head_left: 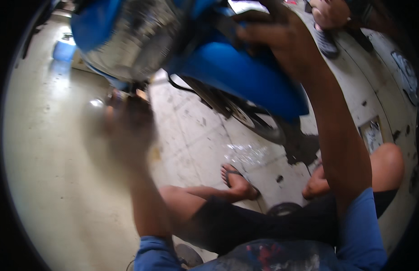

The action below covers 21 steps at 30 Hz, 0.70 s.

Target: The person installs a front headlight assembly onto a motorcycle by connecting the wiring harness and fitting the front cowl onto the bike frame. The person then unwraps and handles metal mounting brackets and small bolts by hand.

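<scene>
In front of me is the front end of a blue motorcycle, with a clear headlight (144,27) and a long blue front fender (245,74). My left hand (128,119) is raised just under the headlight, close to the lower edge of its housing. Motion smears its fingers, so whether it holds anything is unclear. Above the fender, my right hand (268,34) reaches over with its fingers bent around a dark part between headlight and fender. What exactly they grip is hidden in shadow.
Below the fender stands the front wheel (270,131), beside a dark stain (302,151) on the tiled floor. Crumpled clear plastic (245,153) lies near my sandaled foot (236,180). Another person's shoe (326,43) is at the upper right. A pale smooth surface (51,158) spans the left.
</scene>
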### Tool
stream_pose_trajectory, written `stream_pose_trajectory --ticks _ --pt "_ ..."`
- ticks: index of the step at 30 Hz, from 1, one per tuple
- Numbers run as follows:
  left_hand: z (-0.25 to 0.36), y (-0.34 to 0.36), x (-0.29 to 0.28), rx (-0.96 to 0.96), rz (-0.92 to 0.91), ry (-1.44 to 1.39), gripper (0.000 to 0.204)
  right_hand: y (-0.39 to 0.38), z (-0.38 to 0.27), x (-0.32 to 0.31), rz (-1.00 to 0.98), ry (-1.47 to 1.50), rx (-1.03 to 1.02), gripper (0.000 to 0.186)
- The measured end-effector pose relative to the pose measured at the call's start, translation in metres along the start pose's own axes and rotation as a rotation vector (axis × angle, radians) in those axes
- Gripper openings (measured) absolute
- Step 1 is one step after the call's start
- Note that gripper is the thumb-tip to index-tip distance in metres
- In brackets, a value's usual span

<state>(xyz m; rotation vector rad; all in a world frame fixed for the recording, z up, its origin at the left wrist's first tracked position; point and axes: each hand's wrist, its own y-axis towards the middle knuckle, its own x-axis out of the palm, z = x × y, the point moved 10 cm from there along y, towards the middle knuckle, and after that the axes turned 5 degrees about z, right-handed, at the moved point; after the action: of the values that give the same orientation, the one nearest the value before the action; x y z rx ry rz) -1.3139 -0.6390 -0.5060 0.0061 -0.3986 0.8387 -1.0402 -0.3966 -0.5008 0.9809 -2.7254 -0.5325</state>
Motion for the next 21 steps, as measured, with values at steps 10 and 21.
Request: stream_pose_trajectory --ticks 10,21 --pt "-0.025 0.024 0.031 0.424 -0.134 1.032 0.031 -0.008 0.014 0.000 0.112 0.247 0.060 0.045" --pt "-0.036 0.017 0.051 0.221 -0.131 0.577 0.025 -0.005 0.001 -0.011 0.122 0.237 0.005 0.043"
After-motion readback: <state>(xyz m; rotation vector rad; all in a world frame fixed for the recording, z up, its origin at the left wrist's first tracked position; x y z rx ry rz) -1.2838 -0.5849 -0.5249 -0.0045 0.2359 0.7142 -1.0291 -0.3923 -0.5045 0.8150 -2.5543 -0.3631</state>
